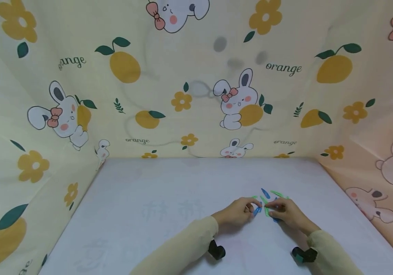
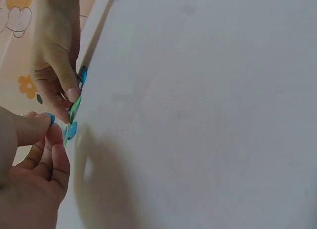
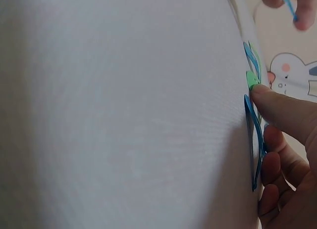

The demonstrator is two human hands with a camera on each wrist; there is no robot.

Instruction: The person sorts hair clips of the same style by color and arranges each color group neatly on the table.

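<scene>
Snap hair clips, blue and green, lie in a loose cluster on the white tabletop. Between thumb and forefinger my left hand [image 1: 238, 212] pinches a blue hair clip [image 3: 288, 4], held above the surface. My right hand [image 1: 288, 214] has thumb and forefinger on a green hair clip [image 3: 252, 79] in the cluster, pinching its end. Just under the right fingers lies another blue hair clip [image 3: 256, 140]. Past the fingertips are a loose blue hair clip [image 1: 266, 193] and a green one [image 1: 277, 193]. Other clips are partly hidden by the hands.
The white tabletop [image 1: 141, 214] extends left of the hands. A patterned cloth [image 1: 182, 126] with rabbits and oranges hangs behind and at both sides. Black wrist cameras [image 1: 217, 250] sit at both sleeves.
</scene>
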